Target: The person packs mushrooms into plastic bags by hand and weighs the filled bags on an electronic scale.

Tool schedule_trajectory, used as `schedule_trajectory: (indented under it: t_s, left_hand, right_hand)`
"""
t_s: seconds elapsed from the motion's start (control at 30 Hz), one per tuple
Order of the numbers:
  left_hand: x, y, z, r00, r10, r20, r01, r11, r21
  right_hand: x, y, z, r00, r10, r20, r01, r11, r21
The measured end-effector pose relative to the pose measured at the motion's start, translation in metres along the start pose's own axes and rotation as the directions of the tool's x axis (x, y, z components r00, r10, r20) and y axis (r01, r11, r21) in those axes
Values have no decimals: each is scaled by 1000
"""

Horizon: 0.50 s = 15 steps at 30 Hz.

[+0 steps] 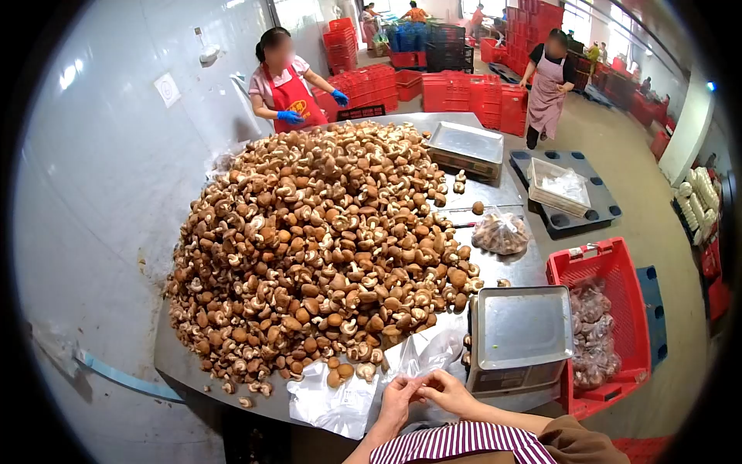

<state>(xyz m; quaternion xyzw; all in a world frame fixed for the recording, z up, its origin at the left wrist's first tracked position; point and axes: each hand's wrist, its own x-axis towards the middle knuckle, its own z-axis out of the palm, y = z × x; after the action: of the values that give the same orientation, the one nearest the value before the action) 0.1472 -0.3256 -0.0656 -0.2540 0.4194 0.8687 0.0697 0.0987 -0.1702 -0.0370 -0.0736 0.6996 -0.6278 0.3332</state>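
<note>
At the near edge of the metal table, my left hand (pixel 400 396) and my right hand (pixel 448 391) meet, fingertips pinched together on the edge of a clear-white plastic bag (pixel 427 349). Exactly how the bag's edge lies between the fingers is too small to see. A white plastic sheet or bag (pixel 332 398) lies left of my hands, with a few mushrooms at its upper edge. Beyond my hands rises a large heap of brown-capped shiitake mushrooms (pixel 325 247). Right of my hands stands a weighing scale (pixel 522 329) with a flat metal pan.
A tied bag of mushrooms (pixel 501 233) and a second scale (pixel 466 143) are farther along the table (pixel 495 271). A red crate (pixel 638 325) with filled bags stands at right. A person in blue gloves (pixel 290 93) stands across the heap; another person (pixel 549 85) stands beyond the pallet (pixel 591 224).
</note>
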Motion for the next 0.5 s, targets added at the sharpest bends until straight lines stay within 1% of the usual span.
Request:
schedule_trajectory:
  t_s: [0.07, 0.1, 0.17, 0.2, 0.23, 0.27, 0.3, 0.33, 0.37, 0.4, 0.43, 0.5]
  left_hand:
    - [-6, -6, -3, 991, -120, -67, 120, 993, -3]
    - [-8, -10, -7, 990, -120, -68, 120, 993, -2]
    - [-12, -18, -16, 992, -112, -56, 120, 981, 152]
    - [-14, -21, -20, 988, -111, -106, 127, 980, 153]
    - [-16, -27, -28, 987, -112, -114, 129, 980, 152]
    - [-17, -33, -39, 981, -119, -154, 141, 980, 142]
    - [-18, -38, -47, 974, -125, -190, 151, 980, 131]
    - [-21, -38, -50, 962, -66, -263, 123, 971, 206]
    - [-23, -43, -63, 962, -68, -265, 126, 971, 205]
    - [-24, -53, -86, 936, -28, -351, 148, 936, 318]
    - [-25, -63, -107, 904, 23, -427, 178, 888, 424]
    - [-28, -79, -140, 835, 20, -550, 221, 903, 369]
  right_hand:
    - [-1, 10, -11, 986, -165, 27, 166, 959, -228]
    - [-2, 16, -14, 986, -165, 27, 166, 959, -227]
    - [-4, 26, -18, 981, -186, 48, 191, 935, -300]
    - [-6, 29, -21, 982, -183, 53, 190, 935, -298]
    - [-8, 32, -23, 987, -157, 18, 156, 943, -295]
    - [-9, 34, -23, 991, -132, -18, 121, 949, -291]
    - [-7, 34, -23, 991, -131, -15, 121, 950, -289]
    - [-4, 31, -26, 996, 67, -61, -54, 979, 195]
    - [-2, 27, -29, 965, 263, -9, -198, 749, 632]
    - [-2, 23, -39, 958, 276, 79, -231, 579, 782]
    - [0, 25, -45, 984, 146, 106, -163, 468, 869]
    - [-5, -3, -50, 991, 64, 119, -135, 529, 838]
